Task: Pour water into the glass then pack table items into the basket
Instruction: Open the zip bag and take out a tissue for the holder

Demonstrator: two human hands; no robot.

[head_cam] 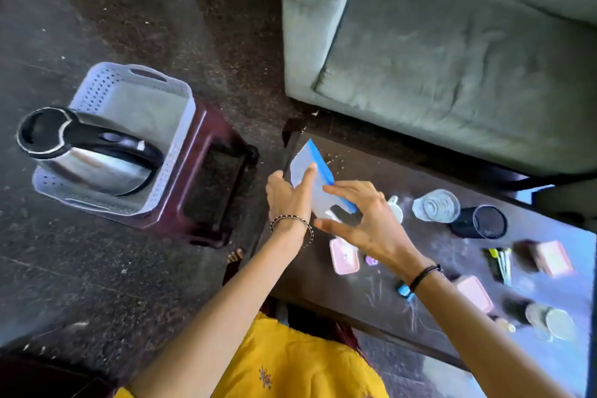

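A clear zip bag with a blue seal strip lies at the left end of the dark table, something dark and white inside it. My left hand grips its left edge, index finger laid across it. My right hand hovers over the bag's lower end with fingers spread, fingertips touching the blue strip. A steel kettle lies on its side in the pale perforated basket on a maroon stool to the left. A glass with water stands on the table.
On the table: a black mesh cup, two pink lidded boxes, a pink-and-brown item, pens, a small white cup, a jar. A grey sofa stands behind the table.
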